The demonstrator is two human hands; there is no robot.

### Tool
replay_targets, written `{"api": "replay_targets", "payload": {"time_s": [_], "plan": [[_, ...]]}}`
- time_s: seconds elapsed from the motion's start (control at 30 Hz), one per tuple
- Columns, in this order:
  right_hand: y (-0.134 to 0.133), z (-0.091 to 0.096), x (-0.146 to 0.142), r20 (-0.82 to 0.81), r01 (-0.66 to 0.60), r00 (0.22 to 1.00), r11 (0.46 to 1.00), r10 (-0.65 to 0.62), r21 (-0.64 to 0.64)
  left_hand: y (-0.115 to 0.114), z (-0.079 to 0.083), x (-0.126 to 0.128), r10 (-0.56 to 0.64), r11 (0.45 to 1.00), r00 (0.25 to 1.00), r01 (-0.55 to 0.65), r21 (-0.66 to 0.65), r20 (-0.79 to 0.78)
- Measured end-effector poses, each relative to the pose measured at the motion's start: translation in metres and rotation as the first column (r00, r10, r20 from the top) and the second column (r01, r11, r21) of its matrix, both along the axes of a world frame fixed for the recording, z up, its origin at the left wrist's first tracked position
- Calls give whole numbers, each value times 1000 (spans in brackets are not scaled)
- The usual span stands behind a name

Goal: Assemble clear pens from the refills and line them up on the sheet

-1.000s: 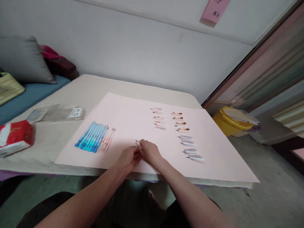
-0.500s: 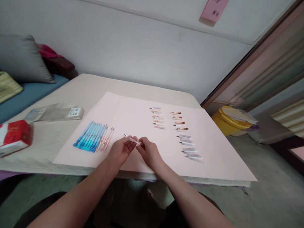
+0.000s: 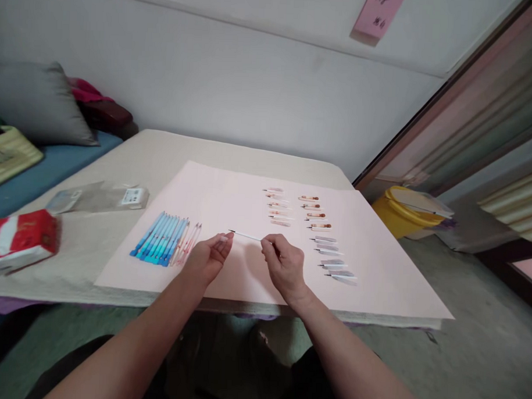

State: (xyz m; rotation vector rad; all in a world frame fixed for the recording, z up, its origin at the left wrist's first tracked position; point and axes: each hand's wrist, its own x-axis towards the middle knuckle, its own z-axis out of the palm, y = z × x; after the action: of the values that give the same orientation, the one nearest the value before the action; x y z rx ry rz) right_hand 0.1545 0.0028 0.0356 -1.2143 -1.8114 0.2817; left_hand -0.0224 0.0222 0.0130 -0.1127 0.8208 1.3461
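Along the near edge of the surface (image 3: 250,150), a pink sheet (image 3: 231,192) is laid, its near right corner extended past the surface's rim. Above it, a slim white rod (image 3: 247,236) is pinched at one end by the right hand (image 3: 285,264); the left hand (image 3: 209,256) is loosely curled beside the dark tip, and whether contact is made cannot be told. A wide stretch of sheet is kept between blue pens (image 3: 160,239) and the rods (image 3: 327,248) laid at right. Behind, the surface is bordered by the wall (image 3: 235,76).

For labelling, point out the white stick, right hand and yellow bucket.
White stick (image 3: 246,235), head view: mid-shaft.
Right hand (image 3: 286,263), head view: its back.
Yellow bucket (image 3: 389,216), head view: side wall.
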Motion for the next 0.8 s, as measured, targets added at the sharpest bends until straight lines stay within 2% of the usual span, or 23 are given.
{"api": "replay_targets", "payload": {"time_s": [0.1, 0.23, 0.53, 0.8], "plan": [[-2, 2, 0, 72, -26, 997, 995, 19, 101, 2, 5, -3, 27, 1000, 999, -27, -16, 31], [-4, 2, -2, 103, -44, 994, 988, 29, 150, 1, 9, -4, 25, 1000, 999, -25, -17, 29], [-9, 6, -3, 175, -34, 984, 999, 27, 38, -1, 11, -2, 3, 1000, 1000, -4, -12, -28], [-8, -4, -8, 254, -61, 965, 998, 64, -16, 1, -4, -3, 10, 998, 994, -3, 62, -110]]}}
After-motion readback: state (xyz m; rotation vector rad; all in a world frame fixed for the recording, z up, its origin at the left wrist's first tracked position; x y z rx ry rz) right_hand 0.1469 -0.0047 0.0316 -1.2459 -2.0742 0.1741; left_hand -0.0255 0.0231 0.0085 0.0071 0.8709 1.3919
